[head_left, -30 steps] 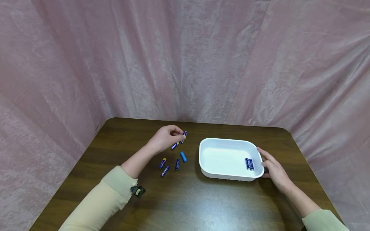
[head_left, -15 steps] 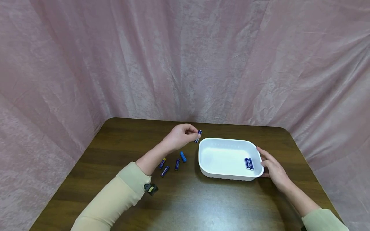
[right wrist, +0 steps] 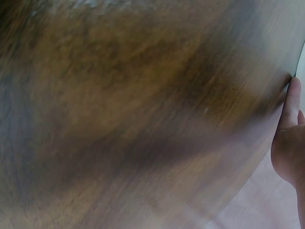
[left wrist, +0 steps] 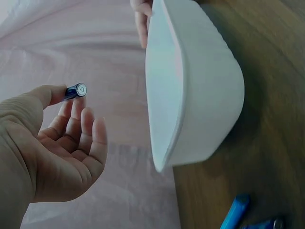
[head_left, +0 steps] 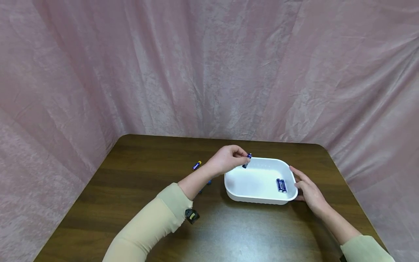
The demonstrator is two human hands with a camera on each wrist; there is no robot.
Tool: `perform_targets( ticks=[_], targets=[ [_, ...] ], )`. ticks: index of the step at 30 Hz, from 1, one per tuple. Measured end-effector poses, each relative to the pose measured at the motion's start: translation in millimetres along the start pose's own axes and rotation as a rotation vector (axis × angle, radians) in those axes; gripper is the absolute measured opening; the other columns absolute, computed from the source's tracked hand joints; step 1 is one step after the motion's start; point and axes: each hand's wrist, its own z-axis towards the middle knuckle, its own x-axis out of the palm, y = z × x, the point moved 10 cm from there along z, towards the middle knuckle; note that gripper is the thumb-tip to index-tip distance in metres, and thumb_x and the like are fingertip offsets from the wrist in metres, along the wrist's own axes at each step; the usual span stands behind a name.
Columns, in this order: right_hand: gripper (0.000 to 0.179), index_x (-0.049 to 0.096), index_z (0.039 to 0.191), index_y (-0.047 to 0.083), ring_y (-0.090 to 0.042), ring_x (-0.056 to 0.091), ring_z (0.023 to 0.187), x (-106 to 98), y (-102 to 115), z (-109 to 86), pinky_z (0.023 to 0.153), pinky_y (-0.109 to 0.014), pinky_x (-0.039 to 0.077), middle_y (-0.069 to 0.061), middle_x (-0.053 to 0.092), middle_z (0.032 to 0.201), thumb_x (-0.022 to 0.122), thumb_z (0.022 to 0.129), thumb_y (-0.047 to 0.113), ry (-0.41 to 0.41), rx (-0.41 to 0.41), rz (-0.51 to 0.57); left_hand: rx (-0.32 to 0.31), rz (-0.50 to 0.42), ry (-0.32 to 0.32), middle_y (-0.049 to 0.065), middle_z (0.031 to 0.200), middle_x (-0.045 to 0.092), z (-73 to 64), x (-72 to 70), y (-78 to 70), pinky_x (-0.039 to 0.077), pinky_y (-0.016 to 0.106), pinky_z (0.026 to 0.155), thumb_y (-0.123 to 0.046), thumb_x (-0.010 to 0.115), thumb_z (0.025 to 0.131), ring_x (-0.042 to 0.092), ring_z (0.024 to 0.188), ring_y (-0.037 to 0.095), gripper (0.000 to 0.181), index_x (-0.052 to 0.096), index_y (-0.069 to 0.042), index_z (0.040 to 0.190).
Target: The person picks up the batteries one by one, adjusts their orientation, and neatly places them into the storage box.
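In the head view my left hand is over the far left part of a white plastic tray. It pinches a dark blue battery between thumb and index finger, and the other fingers are loosely bent. The battery is tilted, apart from the tray wall in the left wrist view. My right hand holds the tray's right end, thumb at the rim and fingers along the outside. Two dark blue batteries lie side by side inside the tray at the right.
Left of the tray lies a blue and yellow battery on the brown wooden table. A light blue battery and a darker battery show in the left wrist view. My left forearm hides other batteries. A pink curtain hangs behind.
My left hand has carried the battery rightward from the loose batteries to above the tray's left part. My right hand stays at the tray's right end, and the two batteries inside have not moved.
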Motion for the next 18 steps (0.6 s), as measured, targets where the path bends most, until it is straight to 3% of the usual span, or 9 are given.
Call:
perform_targets(
  ticks=[12,18],
  targets=[
    [0.061,0.021,0.165,0.021,-0.042,0.048,0.126,-1,2,-1.7,0.079,-0.038,0.059,-0.029,0.026,0.161,0.032,0.105,0.011,-0.008,-0.015,-0.057,-0.015,0.023,0.014,-0.005,0.091,0.07,8.8,25.6,2.6,0.05,0.029,0.076,-0.03,0.075,0.095,0.063,0.087,0.011,0.018,0.072,-0.014,0.103],
    [0.061,0.021,0.165,0.02,-0.041,0.046,0.129,-1,4,-1.4,0.08,-0.039,0.059,-0.026,0.02,0.164,0.031,0.106,0.01,0.007,-0.025,-0.032,-0.047,0.01,0.019,-0.006,0.089,0.07,16.0,40.8,9.1,0.051,0.026,0.073,-0.029,0.076,0.093,0.063,0.084,0.009,0.018,0.073,-0.014,0.102]
  ],
)
